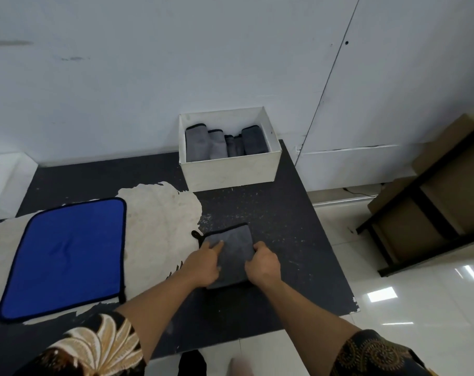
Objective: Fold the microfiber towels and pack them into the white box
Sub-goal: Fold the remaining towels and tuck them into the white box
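Beneath the flat left hand [203, 264] lies a grey towel [231, 253], right hand [264, 263] gripping it.

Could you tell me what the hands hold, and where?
The right hand grips the gray towel at its right edge; the left hand presses flat on its left side.

Short black batik sleeves [103, 346], cream and gold motifs
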Demonstrator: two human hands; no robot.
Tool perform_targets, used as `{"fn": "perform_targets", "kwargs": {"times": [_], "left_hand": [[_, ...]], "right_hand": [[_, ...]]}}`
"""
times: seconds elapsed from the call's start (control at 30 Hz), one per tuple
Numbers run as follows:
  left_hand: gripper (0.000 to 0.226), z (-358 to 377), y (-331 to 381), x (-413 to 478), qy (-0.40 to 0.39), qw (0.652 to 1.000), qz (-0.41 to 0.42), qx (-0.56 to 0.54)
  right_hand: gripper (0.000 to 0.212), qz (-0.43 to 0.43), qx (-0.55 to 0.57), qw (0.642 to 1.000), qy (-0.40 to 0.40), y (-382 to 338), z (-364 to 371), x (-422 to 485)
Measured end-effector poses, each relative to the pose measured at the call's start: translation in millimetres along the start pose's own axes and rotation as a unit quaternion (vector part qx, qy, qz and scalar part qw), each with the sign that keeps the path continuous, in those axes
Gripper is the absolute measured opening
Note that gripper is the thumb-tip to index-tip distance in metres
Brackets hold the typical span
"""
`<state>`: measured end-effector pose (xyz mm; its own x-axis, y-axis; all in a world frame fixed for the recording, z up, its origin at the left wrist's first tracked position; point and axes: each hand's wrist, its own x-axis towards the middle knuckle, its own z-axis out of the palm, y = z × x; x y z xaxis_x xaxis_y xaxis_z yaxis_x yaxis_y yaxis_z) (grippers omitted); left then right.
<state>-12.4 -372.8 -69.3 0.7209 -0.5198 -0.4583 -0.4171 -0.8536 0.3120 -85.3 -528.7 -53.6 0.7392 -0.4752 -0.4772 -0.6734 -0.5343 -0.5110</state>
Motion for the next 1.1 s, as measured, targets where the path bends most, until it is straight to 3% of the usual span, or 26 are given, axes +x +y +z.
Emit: {"fn": "perform_targets", "kwargs": {"times": [0.07, 0.2, 0.27, 0.33, 0.5, 0.63, 0.73, 0.97, 1.1], "left_hand": [[0.052, -6.7, 4.9, 4.2, 0.036, 0.982, -0.063, -0.173], [0.047, -19.7, 19.2, 6.1, 0.037, 0.860, -0.170, -0.480], [0.057, -27.5, 23.2, 6.1, 0.015, 0.809, -0.190, -0.556], [0.058, -30.1, 22.5, 7.4, 0.000, 0.796, -0.201, -0.571], [0.026, -21.9, 6.6, 12.3, 0.097, 0.847, -0.247, -0.460], [0.030, -21.0, -7.0, 7.7, 0.127, 0.865, -0.241, -0.421], [0.028, -23.3, -17.2, 4.4, 0.116, 0.903, -0.215, -0.353], [0.038, -30.1, -20.8, 6.6, 0.031, 0.948, -0.169, -0.267], [0.044, -24.1, -23.1, 0.4, 0.061, 0.947, -0.156, -0.276]], "right_hand": [[0.041, -0.036, -0.009, 0.999, 0.021, -4.4, -2.2, -5.8], [0.037, -0.147, -0.038, 0.986, 0.072, -13.7, 0.3, -22.2], [0.031, -0.211, -0.054, 0.972, 0.083, -17.3, 7.3, -29.7], [0.034, -0.267, -0.075, 0.958, 0.074, -19.7, 17.3, -36.3], [0.039, -0.354, -0.187, 0.912, 0.089, -17.4, 35.2, -45.6], [0.038, -0.364, -0.234, 0.898, 0.081, -16.0, 41.4, -47.9], [0.031, -0.381, -0.258, 0.886, 0.054, -15.4, 49.8, -51.0], [0.035, -0.348, -0.274, 0.896, 0.022, -11.8, 61.5, -49.7], [0.032, -0.336, -0.227, 0.912, 0.068, -13.3, 63.7, -52.6]]}}
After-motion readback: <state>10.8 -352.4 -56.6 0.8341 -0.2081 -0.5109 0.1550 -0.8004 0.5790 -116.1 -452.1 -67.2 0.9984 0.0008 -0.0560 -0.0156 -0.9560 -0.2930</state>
